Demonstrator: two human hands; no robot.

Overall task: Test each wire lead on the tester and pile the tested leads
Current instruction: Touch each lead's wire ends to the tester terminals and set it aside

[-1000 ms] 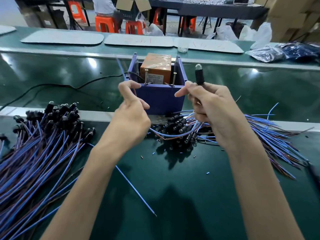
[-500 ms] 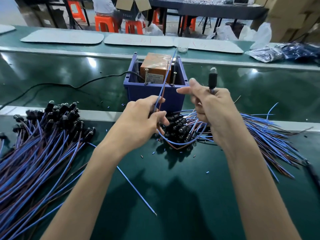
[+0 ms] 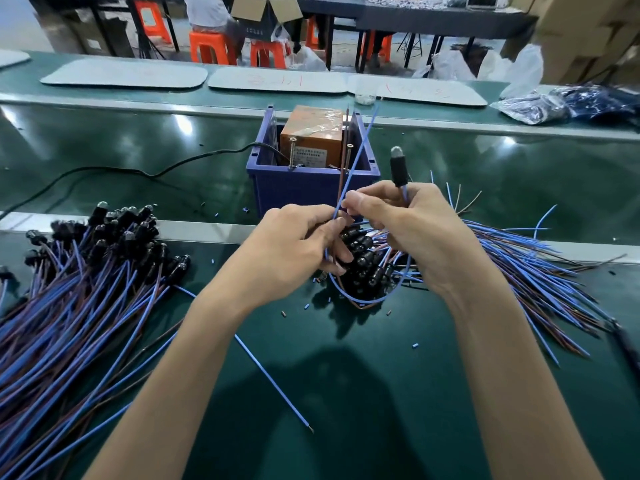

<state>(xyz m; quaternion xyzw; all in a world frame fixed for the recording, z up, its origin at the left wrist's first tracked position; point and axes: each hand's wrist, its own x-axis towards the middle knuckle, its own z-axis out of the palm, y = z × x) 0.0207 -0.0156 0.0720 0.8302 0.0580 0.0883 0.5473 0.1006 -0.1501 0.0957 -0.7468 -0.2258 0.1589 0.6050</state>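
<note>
Green desk [image 3: 346, 393]: blue plastic tester box [image 3: 304, 192] at centre. Just before it, left hand [image 3: 294, 247] and right hand [image 3: 419, 233], fingers curled, both pinching one blue-and-brown wire lead [image 3: 398, 168], its black bulb end upright beside the box.

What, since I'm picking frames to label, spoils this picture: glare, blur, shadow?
Head view: lamp glare patches on the belt; a shadow on the mat under the arms; smear at the right edge blurs a dark object; the wide lens bows the belt rail; the left hand, right hand and wire lead between them are sharp.
</note>
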